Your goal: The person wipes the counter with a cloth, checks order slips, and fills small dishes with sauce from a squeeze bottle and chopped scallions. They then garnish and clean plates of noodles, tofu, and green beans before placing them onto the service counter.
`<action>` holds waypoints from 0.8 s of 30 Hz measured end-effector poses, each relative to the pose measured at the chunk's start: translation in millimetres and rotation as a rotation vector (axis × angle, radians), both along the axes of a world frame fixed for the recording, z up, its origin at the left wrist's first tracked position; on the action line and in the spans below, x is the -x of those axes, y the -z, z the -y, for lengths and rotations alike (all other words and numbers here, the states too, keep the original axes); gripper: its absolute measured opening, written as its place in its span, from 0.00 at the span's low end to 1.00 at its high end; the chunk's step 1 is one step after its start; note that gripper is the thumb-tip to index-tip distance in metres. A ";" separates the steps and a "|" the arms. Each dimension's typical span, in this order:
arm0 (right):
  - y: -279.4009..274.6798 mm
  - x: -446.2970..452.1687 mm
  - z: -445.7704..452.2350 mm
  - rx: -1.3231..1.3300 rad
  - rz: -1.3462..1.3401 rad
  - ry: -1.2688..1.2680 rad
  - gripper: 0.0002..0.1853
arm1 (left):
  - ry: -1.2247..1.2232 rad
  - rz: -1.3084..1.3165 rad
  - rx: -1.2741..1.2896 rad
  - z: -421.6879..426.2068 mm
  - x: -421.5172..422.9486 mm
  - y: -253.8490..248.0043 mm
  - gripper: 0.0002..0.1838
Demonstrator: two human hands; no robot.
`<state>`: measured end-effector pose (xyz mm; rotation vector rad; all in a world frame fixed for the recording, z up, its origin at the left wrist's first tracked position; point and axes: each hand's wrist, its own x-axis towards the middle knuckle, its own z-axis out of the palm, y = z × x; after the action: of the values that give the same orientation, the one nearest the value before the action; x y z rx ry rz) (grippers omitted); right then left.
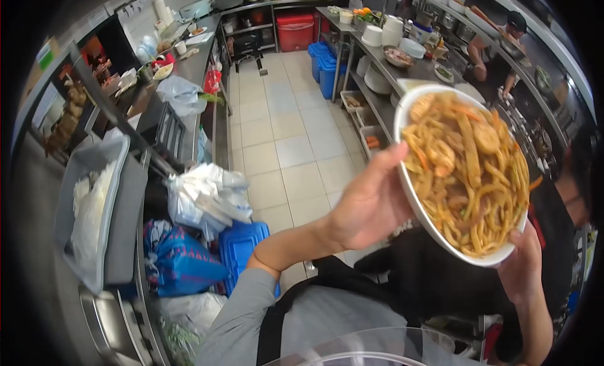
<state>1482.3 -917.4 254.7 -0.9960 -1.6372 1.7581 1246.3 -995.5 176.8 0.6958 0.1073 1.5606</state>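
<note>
Far left: grey tub (88, 275) with plastic wrap in it. Right of that, lower down: blue bag (185, 259), white plastic bags (207, 196) just above it, then a blue bin (242, 243) at the edge of the tiled floor (296, 146).

My left hand (374, 202) comes next: clamped on the left side of the white bowl (440, 241), thumb against the rim, fingers mostly hidden by it. Bowl is up in the air on my right, over no counter. It's loaded with noodles (478, 183), shrimp (445, 161) among them, and a shred pokes over the right rim. Right hand (525, 262) is clamped at the lower right edge, so 2 grips, roughly opposite.

Bowl reads tipped toward me, though the fisheye may be exaggerating that.

Handling, my take: load's near the rim, so level beats speed. Share the weight across 2 hands, palms low for support, thumbs outside the food. Elbows in; watch the loose shred, it could drip. Past the bowl, top right, a person (484, 51) is behind the shelving. Worth minding clearance on that side.
</note>
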 end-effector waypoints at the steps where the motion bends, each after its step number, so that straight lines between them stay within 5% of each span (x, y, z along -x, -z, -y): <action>1: 8.7 10.4 -7.3 -0.022 0.001 0.038 0.34 | 0.044 0.022 -0.009 -16.8 14.8 10.3 0.30; 7: 8.7 109.9 -78.5 -0.057 0.029 0.095 0.34 | 0.170 0.108 0.052 -107.4 109.9 17.9 0.28; 15: 43.6 316.8 -204.9 0.215 0.013 -0.216 0.25 | -0.329 0.156 0.253 -174.1 282.5 55.6 0.27; 24: 158.3 642.5 -289.7 0.307 -0.262 -0.537 0.32 | -0.722 0.146 0.308 -205.0 566.7 99.7 0.29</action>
<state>839.8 -627.7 96.4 -0.4275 -1.5864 2.4322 679.6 -790.5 77.1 0.2990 0.5237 2.2131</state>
